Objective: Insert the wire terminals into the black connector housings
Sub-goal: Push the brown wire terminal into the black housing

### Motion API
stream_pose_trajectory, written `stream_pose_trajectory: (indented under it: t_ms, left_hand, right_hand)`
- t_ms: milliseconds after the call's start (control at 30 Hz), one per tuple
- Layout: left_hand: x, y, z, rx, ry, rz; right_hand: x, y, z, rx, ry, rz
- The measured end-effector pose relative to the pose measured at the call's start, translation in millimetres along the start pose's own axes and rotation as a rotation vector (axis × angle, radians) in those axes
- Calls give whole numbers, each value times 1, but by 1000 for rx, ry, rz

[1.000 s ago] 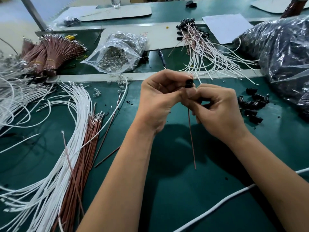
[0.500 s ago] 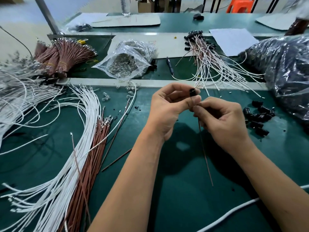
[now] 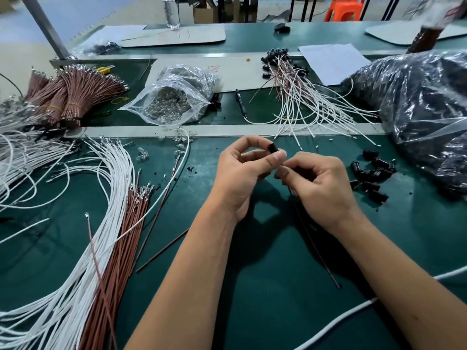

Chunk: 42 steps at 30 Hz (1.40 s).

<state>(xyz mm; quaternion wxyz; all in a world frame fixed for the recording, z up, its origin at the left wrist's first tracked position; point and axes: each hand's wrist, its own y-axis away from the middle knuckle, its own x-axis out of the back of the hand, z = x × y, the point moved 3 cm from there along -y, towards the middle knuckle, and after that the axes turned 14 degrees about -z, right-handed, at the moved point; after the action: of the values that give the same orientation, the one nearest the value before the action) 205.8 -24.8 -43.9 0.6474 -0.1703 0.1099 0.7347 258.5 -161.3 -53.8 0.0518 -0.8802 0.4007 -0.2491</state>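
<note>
The left hand (image 3: pixel 242 173) pinches a small black cylindrical housing (image 3: pixel 273 148) between thumb and forefinger above the mid-table. The housing's long axis tilts slightly, its top end pointing far and a little left. The right hand (image 3: pixel 321 188) sits just right of it, fingers curled around a thin brown wire (image 3: pixel 316 243); whether the wire's tip has entered the housing cannot be told. The wire runs straight from the hand toward the near right, its free end over the green mat (image 3: pixel 278 311). Loose black housings (image 3: pixel 371 173) lie on the mat right of the hands. White wires (image 3: pixel 101 223) and brown wires (image 3: pixel 118 261) fan across the left. The smooth mat between and near the forearms is open.
</note>
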Motion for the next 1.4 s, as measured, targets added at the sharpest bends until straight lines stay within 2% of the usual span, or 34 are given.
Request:
stream_pose_trajectory:
  t_ms: [367, 767, 1100, 1300, 1400]
  left_hand:
    - [4, 3, 0, 3, -6, 39]
    - [0, 5, -4, 31, -62, 37]
    - [6, 2, 0, 23, -222, 1]
    - [9, 4, 1, 21, -21, -3]
    - [6, 4, -2, 33, 6, -2]
  right_hand:
    - [3, -2, 4, -48, -118, -9]
    - [5, 3, 0, -48, -14, 30]
    - [4, 5, -1, -73, 15, 9]
    - [1, 0, -2, -87, -63, -24]
    - [2, 2, -3, -69, -72, -29]
